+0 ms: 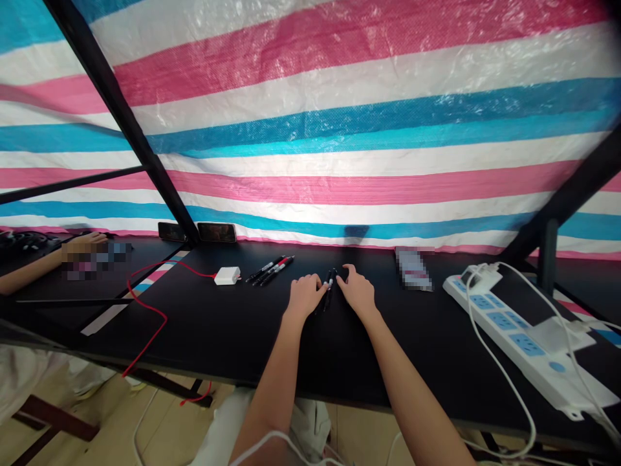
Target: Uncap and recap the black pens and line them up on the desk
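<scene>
Both my hands rest on a black table (233,336), close together. My left hand (305,295) has its fingers curled, pinching the lower end of a black pen (328,288) that lies between the hands. My right hand (358,290) is curled beside the pen, its fingertips at the pen's upper end. Whether it grips the pen I cannot make out. To the left lie three more black pens (270,269), some with red ends.
A small white box (227,276) with a red wire (145,310) sits at left. A white power strip (524,336) with white cables lies at right. Two phones (216,232) lean at the back. Another person's arm (29,272) rests far left. A striped tarp hangs behind.
</scene>
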Tool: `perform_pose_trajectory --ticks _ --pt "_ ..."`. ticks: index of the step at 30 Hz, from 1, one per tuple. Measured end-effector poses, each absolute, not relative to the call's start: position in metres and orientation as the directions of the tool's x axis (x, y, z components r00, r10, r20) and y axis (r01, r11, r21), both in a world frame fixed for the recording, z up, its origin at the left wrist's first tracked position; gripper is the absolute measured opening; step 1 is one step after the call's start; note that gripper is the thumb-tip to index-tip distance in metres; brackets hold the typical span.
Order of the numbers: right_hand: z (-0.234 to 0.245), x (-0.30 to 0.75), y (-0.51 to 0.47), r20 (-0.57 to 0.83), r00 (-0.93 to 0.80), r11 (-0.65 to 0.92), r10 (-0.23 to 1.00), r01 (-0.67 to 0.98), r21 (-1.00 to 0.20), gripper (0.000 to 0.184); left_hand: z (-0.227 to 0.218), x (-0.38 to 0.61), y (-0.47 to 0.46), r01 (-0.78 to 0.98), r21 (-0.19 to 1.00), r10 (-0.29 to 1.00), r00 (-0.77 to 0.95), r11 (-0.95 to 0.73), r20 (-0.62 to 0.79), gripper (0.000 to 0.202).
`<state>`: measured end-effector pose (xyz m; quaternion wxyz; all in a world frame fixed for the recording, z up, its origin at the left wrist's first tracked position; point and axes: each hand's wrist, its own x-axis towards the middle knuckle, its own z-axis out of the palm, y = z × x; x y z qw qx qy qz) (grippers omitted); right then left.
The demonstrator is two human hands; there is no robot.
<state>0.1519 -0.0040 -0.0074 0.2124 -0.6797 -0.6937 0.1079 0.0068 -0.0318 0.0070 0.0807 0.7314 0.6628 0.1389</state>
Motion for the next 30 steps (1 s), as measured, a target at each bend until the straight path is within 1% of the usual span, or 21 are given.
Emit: perform_pose_trajectory --ticks 4,9,12,17,20,30 --pt "-0.0081 0.1514 -0.0046 0.162 -0.041 0.105 0.986 0.908 -0.406 0.034 0.0074 0.0068 -0.0324 0.946 0.299 0.989 0.094 -0.124 0.113 0.031" --pt "-0.0086 0.1511 -0.0054 0.168 -0.014 0.083 0.986 0.909 -0.409 0.029 0.0082 0.0076 -0.0332 0.95 0.29 0.989 0.088 -0.118 0.117 0.033" --pt "-0.0078 0.1508 -0.0054 0.176 -0.034 0.107 0.984 0.899 -0.425 0.028 0.0088 0.01 -0.034 0.954 0.279 0.99 0.086 -0.114 0.112 0.034" --pt "-0.0067 0.1501 -0.0047 0.18 -0.122 0.198 0.976 0.843 -0.501 0.028 0.0072 0.0128 -0.0339 0.954 0.271 0.988 0.094 -0.126 0.125 0.03" --pt "-0.0069 0.1502 -0.0044 0.182 -0.144 0.221 0.973 0.82 -0.528 0.029 0.0046 0.012 -0.0327 0.952 0.275 0.984 0.1 -0.137 0.144 0.029" --pt "-0.0074 0.1502 -0.0045 0.186 -0.14 0.218 0.973 0.828 -0.516 0.03 0.0017 0.0109 -0.0306 0.95 0.281 0.984 0.098 -0.137 0.149 0.029"
